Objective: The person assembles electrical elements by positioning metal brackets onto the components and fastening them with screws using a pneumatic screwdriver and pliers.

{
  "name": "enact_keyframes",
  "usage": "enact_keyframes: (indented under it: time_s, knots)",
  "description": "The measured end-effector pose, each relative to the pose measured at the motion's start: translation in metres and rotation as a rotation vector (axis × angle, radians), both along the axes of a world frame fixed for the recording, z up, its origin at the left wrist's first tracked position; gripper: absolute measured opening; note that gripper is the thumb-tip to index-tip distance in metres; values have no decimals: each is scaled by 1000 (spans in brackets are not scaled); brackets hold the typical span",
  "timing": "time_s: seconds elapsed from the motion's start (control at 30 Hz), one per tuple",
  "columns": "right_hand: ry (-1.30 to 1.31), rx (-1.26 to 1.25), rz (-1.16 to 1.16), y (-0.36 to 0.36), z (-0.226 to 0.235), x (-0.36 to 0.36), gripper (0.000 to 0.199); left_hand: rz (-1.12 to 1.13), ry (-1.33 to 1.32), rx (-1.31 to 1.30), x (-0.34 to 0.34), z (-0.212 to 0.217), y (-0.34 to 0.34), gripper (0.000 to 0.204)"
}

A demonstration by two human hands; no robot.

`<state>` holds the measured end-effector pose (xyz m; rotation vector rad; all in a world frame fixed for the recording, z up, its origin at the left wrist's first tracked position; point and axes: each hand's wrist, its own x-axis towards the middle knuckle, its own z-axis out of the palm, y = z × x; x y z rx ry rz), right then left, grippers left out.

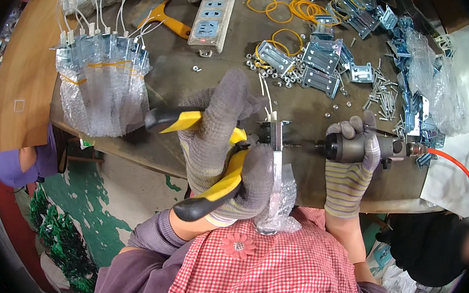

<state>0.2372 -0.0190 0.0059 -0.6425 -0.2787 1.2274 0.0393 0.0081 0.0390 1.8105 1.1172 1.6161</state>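
My left hand [213, 129], in a grey knit glove, is closed around yellow-and-black pliers [224, 186]. Beside the jaws stands a narrow metal part [277, 156] with white wires at its top and bubble wrap [285, 198] round its lower end. The left fingers lie close against this part; the exact grip of the jaws is hidden. My right hand [352, 155], in a striped grey glove, wraps round a dark air screwdriver [343, 147] held level. Its bit [301, 145] points left at the metal part; whether it touches a fastener is too small to tell.
Bubble-wrapped metal parts [104, 96] with wires stand bundled at the left. A power strip [212, 17], an orange-handled scraper [165, 21] and rubber bands [312, 11] lie behind. Brackets [321, 58], nuts [289, 74] and screws [383, 97] spread rightward. An orange hose [459, 168] trails right.
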Motion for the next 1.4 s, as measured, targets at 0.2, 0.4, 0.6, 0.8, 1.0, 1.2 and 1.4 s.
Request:
enact_keyframes:
  time_s: [0.2, 0.4, 0.6, 0.8, 1.0, 1.2, 1.4]
  knots:
    - [11, 1, -3, 0, 0, 0, 48, 96, -15, 12, 2, 8, 1, 71]
    - [17, 15, -14, 0, -4, 4, 48, -15, -4, -41, -3, 3, -2, 65]
    - [65, 1, -12, 1, 1, 1, 46, -42, -195, -10, 7, -11, 8, 61]
    - [35, -7, -25, 0, -2, 1, 48, -140, -103, 3, 5, -21, 10, 53]
    - [85, 39, 3, 0, -9, 3, 43, -163, -485, -123, 7, -15, 29, 31]
    - [73, 47, 15, -1, -5, 2, 43, -294, -574, -97, 2, -19, 27, 37]
    - [81, 8, 12, 2, -2, 0, 40, -331, -631, -78, 2, -22, 29, 37]
